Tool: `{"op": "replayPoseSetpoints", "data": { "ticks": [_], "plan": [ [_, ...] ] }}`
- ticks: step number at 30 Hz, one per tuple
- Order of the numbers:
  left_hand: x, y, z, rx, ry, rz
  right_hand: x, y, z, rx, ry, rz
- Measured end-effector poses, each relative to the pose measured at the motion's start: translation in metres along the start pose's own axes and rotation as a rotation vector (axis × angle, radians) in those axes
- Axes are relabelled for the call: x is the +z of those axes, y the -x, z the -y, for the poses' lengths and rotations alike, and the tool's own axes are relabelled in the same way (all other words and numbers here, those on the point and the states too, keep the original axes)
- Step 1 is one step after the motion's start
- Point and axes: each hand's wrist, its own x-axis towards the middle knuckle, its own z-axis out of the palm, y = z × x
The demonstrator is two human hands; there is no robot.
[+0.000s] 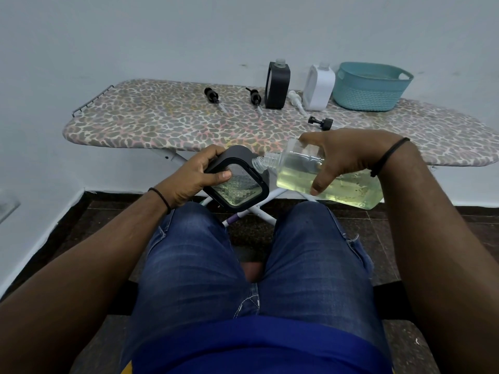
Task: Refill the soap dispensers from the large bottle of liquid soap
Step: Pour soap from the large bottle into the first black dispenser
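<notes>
Both hands busy at frame centre: left hand (195, 179) grips the black dispenser (237, 182), right hand (343, 160) clasps the large bottle (305, 171); tilt slowly, spout over opening.

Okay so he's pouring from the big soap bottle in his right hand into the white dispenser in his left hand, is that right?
Not quite. The head view shows the dispenser in his left hand is the black dispenser, not white. The white dispenser stands on the ironing board. The rest holds: his right hand tilts the big soap bottle toward it.
</notes>
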Motion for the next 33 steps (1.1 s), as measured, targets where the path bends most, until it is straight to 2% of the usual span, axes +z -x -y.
{"op": "replayPoseSetpoints", "data": {
  "ticks": [33],
  "plan": [
    [-0.0002,0.0004,-0.0002,-0.013,-0.029,-0.001,0.0011,-0.0015,-0.0015,-0.013,0.005,-0.01]
  ]
}}
